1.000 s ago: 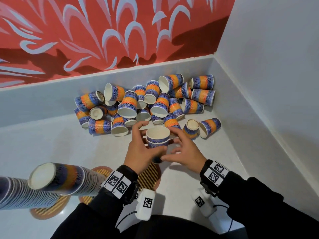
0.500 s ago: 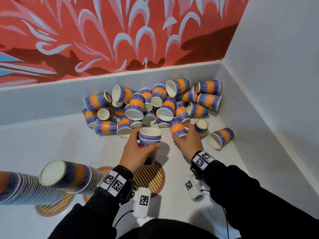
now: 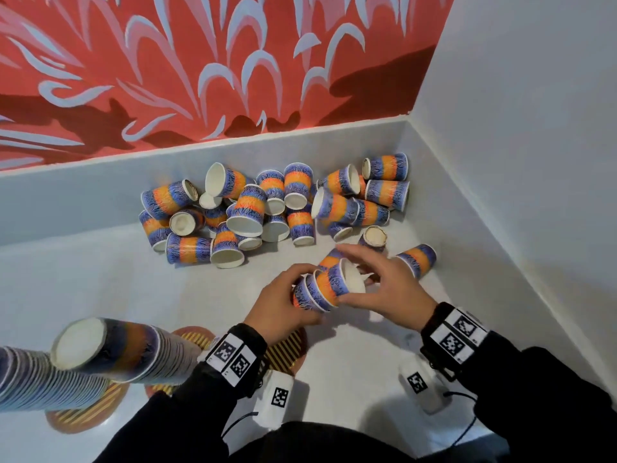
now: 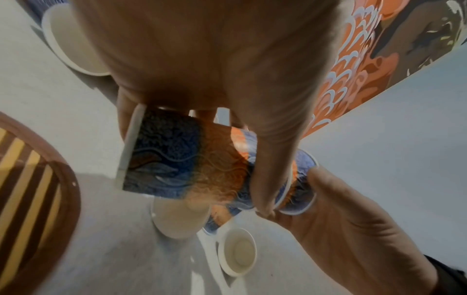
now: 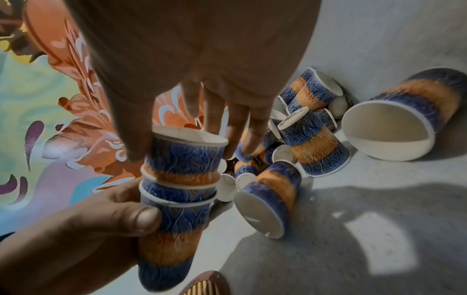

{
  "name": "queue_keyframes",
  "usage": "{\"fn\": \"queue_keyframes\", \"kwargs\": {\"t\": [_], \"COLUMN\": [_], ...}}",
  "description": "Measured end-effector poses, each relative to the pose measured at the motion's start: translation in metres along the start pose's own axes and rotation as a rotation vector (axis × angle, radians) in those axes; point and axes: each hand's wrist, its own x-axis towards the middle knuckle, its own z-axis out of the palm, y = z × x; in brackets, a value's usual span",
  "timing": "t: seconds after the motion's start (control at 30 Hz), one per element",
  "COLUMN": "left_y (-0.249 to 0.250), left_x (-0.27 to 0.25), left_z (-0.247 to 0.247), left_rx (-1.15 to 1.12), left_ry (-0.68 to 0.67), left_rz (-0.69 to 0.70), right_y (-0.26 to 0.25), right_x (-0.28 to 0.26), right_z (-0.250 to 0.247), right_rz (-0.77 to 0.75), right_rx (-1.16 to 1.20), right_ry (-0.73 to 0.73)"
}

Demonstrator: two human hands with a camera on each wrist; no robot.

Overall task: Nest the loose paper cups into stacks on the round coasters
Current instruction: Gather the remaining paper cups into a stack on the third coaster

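Note:
My left hand (image 3: 283,305) grips a short stack of nested blue-and-orange paper cups (image 3: 320,290), tilted with its mouth to the right above the white floor. My right hand (image 3: 367,279) pinches the top cup (image 5: 187,153) by its rim, thumb on one side and fingers on the other; that cup sits partly inside the stack (image 5: 174,199). The left thumb (image 5: 141,217) presses the stack's lowest cup. A striped round coaster (image 3: 287,349) lies under my left wrist. The loose cups (image 3: 267,212) lie in a pile in the corner beyond.
Two tall cup stacks (image 3: 117,349) lean at the lower left over more striped coasters (image 3: 83,412). White walls close the corner behind and to the right. A single cup (image 3: 419,259) lies on its side near the right wall.
The right hand came back from the pile with a cup and set it into the stack. The left hand tipped the stack to the right; it stood upright before.

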Motion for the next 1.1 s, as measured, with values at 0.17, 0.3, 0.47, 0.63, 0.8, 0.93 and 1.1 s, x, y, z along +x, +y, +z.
{"fn": "queue_keyframes", "kwargs": {"t": [0.17,0.3,0.47,0.63,0.8,0.93,1.1], "left_y": [0.008,0.006,0.011,0.019,0.019,0.023,0.042], "left_x": [-0.004,-0.007,-0.008,-0.007,-0.004,-0.010,-0.016], "left_z": [0.010,0.006,-0.001,-0.008,-0.007,-0.002,-0.008], "left_rx": [-0.101,-0.192,-0.286,-0.283,-0.313,-0.430,-0.438], "left_ry": [-0.046,-0.024,0.014,0.070,0.162,0.244,0.335], "left_rz": [0.028,-0.004,-0.038,-0.024,-0.036,0.002,0.210], "right_y": [-0.006,0.035,0.090,0.074,0.062,0.063,0.042], "right_x": [0.000,0.018,0.017,0.005,-0.015,-0.020,-0.021], "right_z": [-0.007,-0.053,-0.073,-0.055,-0.024,-0.001,0.013], "right_rz": [-0.027,0.082,0.301,0.274,0.237,0.160,0.064], "right_rx": [0.089,-0.466,-1.153,-0.822,-0.191,-0.119,-0.150], "right_ry": [0.036,0.317,-0.137,0.086,0.173,0.202,0.161]}}
